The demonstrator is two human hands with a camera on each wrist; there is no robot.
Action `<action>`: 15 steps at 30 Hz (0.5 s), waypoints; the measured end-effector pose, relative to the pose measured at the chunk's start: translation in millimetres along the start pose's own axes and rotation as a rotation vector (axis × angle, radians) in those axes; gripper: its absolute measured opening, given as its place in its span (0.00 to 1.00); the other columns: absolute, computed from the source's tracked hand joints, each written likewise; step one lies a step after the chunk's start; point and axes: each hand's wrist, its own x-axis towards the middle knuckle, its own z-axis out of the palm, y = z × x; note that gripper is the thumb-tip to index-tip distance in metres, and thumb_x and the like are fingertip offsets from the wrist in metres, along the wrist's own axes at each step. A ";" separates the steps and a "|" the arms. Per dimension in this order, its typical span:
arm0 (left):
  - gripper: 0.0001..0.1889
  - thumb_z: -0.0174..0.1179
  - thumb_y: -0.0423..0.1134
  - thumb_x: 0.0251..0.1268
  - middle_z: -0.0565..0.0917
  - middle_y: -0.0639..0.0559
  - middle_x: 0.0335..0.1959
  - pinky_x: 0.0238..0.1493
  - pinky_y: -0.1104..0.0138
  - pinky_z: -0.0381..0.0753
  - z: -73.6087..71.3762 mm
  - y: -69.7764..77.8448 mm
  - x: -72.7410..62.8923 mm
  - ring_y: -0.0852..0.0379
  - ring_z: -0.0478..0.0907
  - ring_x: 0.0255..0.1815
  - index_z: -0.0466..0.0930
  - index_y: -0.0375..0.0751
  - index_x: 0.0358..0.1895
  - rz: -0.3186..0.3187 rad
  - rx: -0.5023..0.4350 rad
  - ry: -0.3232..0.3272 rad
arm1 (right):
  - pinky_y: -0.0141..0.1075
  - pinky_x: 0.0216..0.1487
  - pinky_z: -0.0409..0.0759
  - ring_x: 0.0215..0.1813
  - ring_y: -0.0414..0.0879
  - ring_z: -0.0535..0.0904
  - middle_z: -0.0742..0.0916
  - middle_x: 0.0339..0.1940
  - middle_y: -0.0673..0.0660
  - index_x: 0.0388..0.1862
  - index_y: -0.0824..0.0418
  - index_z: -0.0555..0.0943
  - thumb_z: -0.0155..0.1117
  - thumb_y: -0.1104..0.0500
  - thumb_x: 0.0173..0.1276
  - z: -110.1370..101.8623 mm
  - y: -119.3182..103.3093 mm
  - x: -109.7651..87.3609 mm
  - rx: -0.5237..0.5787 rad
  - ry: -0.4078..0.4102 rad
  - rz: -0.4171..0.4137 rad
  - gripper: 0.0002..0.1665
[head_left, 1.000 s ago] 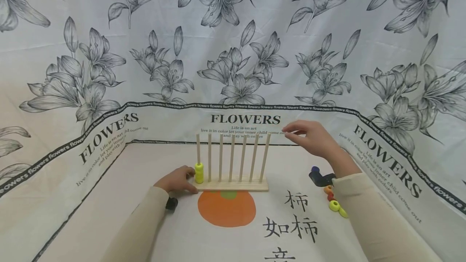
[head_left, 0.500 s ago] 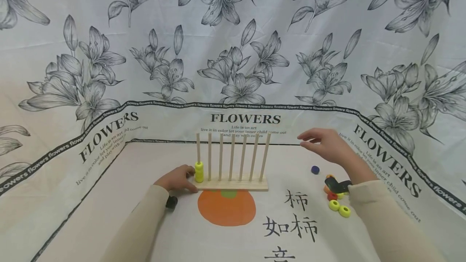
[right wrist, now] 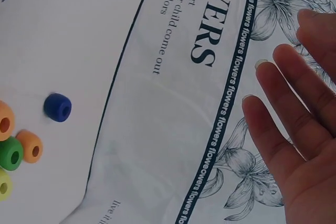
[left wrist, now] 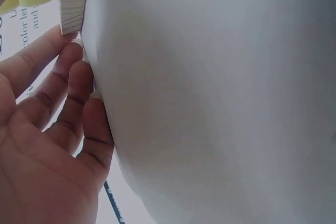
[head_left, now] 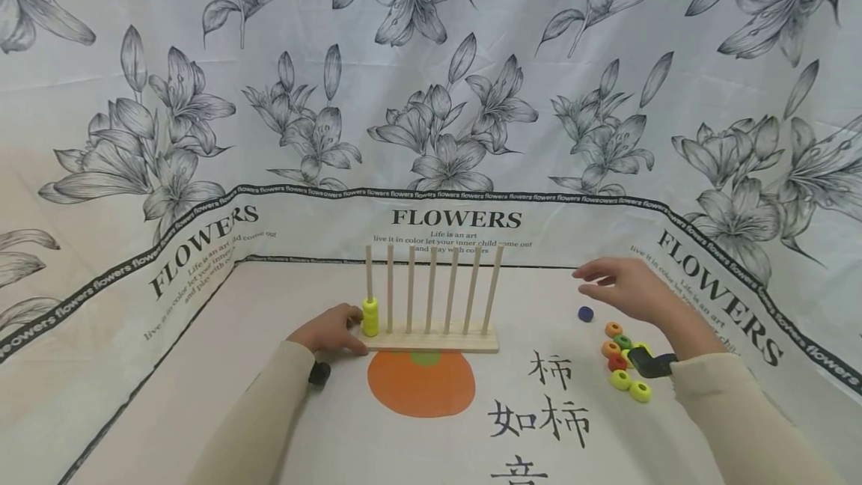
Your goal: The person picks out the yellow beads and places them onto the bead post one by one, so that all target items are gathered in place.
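A wooden peg stand (head_left: 431,340) with a row of upright pegs stands on the table in the head view. Several yellow beads (head_left: 370,317) are stacked at the bottom of its leftmost peg. With thumb in front and fingers behind, my left hand (head_left: 330,329) holds the left end of the base; the left wrist view shows fingertips against the base's end (left wrist: 72,3). My right hand (head_left: 626,289) is in the air to the right of the stand, fingers relaxed and holding nothing. Below it lies a blue bead (head_left: 586,314), seen also in the right wrist view.
Near the right forearm are loose beads: orange (head_left: 613,329), green (head_left: 622,341), red (head_left: 616,362) and yellow (head_left: 640,391). The wrist camera partly covers some. A printed orange persimmon (head_left: 421,386) and black characters (head_left: 539,421) mark the cloth. Flowered curtain (head_left: 431,126) encloses the back and sides.
My right hand has moved right and down, away from the pegs, toward the loose beads. More of the beads now show. My left hand has stayed at the stand.
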 end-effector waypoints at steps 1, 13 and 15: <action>0.40 0.78 0.47 0.40 0.77 0.46 0.56 0.63 0.51 0.74 -0.1 0.3 -0.2 0.49 0.73 0.54 0.74 0.40 0.61 0.001 0.000 -0.001 | 0.52 0.49 0.83 0.53 0.61 0.81 0.84 0.53 0.63 0.54 0.58 0.81 0.64 0.53 0.67 1.8 2.3 -1.5 0.000 -0.003 0.003 0.18; 0.40 0.78 0.48 0.40 0.78 0.46 0.56 0.64 0.51 0.73 1.0 -0.3 0.9 0.50 0.73 0.54 0.74 0.40 0.62 0.012 0.007 -0.001 | 0.48 0.45 0.84 0.49 0.56 0.83 0.85 0.51 0.61 0.52 0.54 0.83 0.65 0.50 0.65 21.7 25.1 -22.9 -0.004 -0.092 0.075 0.18; 0.40 0.78 0.48 0.40 0.77 0.46 0.56 0.63 0.51 0.74 0.5 -0.3 1.0 0.50 0.73 0.55 0.74 0.40 0.62 0.009 0.006 -0.002 | 0.47 0.45 0.85 0.48 0.55 0.83 0.85 0.51 0.62 0.51 0.55 0.83 0.65 0.51 0.65 26.2 28.9 -26.8 0.009 -0.104 0.090 0.18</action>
